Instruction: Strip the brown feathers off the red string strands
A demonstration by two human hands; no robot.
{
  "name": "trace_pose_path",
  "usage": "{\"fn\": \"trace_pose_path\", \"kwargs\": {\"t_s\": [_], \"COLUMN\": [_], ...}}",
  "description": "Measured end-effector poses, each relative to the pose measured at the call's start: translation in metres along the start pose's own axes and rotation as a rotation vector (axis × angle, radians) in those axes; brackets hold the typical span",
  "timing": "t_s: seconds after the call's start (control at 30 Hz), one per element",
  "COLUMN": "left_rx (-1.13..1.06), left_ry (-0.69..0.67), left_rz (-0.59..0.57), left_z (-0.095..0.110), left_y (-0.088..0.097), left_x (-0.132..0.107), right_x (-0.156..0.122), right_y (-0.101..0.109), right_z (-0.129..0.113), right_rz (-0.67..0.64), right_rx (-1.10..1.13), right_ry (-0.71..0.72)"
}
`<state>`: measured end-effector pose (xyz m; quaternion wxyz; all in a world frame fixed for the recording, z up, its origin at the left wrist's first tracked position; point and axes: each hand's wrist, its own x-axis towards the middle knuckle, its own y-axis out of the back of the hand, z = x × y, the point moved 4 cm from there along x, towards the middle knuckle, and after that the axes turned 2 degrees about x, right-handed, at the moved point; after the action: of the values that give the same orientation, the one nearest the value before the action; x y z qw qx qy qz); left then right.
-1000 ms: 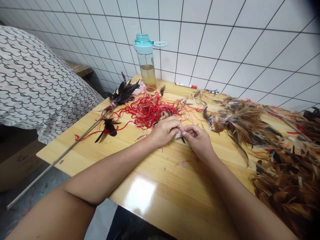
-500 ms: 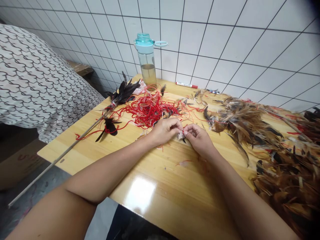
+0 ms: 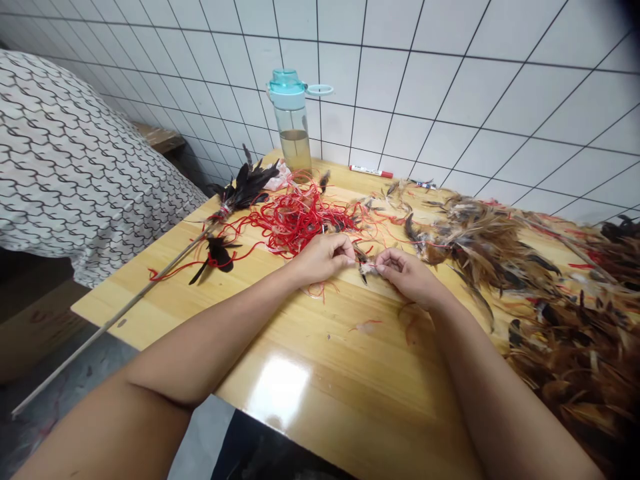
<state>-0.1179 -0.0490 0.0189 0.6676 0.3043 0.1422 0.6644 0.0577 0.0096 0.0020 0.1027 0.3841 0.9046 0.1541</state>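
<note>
Feather tuft (image 3: 367,269), downy white and dark, is being pinched by your right grip (image 3: 407,277) over glossy wooden counter (image 3: 350,373); your left grip (image 3: 324,257) is pressing together, contents indiscernible.

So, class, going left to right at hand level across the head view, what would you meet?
Patterned cloth, wooden stick, loose black feathers, left hand, small feather tuft, right hand, brown feather bundle.

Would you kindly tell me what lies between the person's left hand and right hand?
In the head view, a small tuft of whitish and dark feathers lies between the left hand and the right hand.
</note>
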Motion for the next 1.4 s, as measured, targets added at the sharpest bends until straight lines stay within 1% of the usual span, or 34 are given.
{"fn": "trace_pose_path", "kwargs": {"t_s": [0.1, 0.17, 0.3, 0.4, 0.53, 0.7, 0.77, 0.87, 0.97, 1.07, 1.13, 1.23, 1.33, 1.4], "left_rx": [-0.014, -0.065, -0.242, -0.374, -0.515, -0.765, -0.817, -0.812, -0.743, -0.659, -0.639, -0.663, -0.686, -0.7], "left_ry": [0.002, 0.017, 0.054, 0.078, 0.121, 0.117, 0.117, 0.119, 0.149, 0.183, 0.194, 0.181, 0.128, 0.103], "left_rz": [-0.032, -0.066, -0.13, -0.157, -0.145, -0.142, -0.131, -0.115, -0.075, -0.04, -0.054, -0.09, -0.071, -0.045], "left_z": [-0.001, -0.002, -0.005, -0.007, -0.005, 0.004, 0.006, 0.005, 0.004, 0.004, 0.005, 0.005, 0.004, 0.003], "left_y": [-0.002, -0.005, -0.012, -0.016, -0.019, -0.024, -0.025, -0.027, -0.026, -0.024, -0.024, -0.025, -0.023, -0.022], "left_x": [0.0, 0.0, 0.0, -0.001, -0.002, -0.005, -0.005, -0.005, -0.004, -0.004, -0.005, -0.005, -0.004, -0.003], "right_x": [0.001, 0.002, 0.002, 0.002, 0.001, 0.0, -0.001, -0.002, -0.003, -0.004, -0.005, -0.008, -0.009, -0.008], "right_y": [0.003, 0.004, 0.004, 0.004, 0.002, -0.005, -0.006, -0.008, -0.011, -0.013, -0.013, -0.012, -0.011, -0.01], "right_z": [0.004, 0.006, 0.002, -0.004, -0.009, -0.009, -0.01, -0.011, -0.013, -0.016, -0.02, -0.024, -0.025, -0.023], "right_rz": [-0.025, -0.022, 0.015, 0.054, 0.132, 0.156, 0.186, 0.182, 0.137, 0.126, 0.149, 0.229, 0.293, 0.285], "right_rx": [-0.023, -0.031, -0.058, -0.151, -0.286, -0.438, -0.488, -0.551, -0.628, -0.715, -0.76, -0.797, -0.796, -0.761], "right_ry": [0.011, 0.03, 0.087, 0.144, 0.215, 0.246, 0.267, 0.293, 0.305, 0.31, 0.313, 0.284, 0.236, 0.216]}}
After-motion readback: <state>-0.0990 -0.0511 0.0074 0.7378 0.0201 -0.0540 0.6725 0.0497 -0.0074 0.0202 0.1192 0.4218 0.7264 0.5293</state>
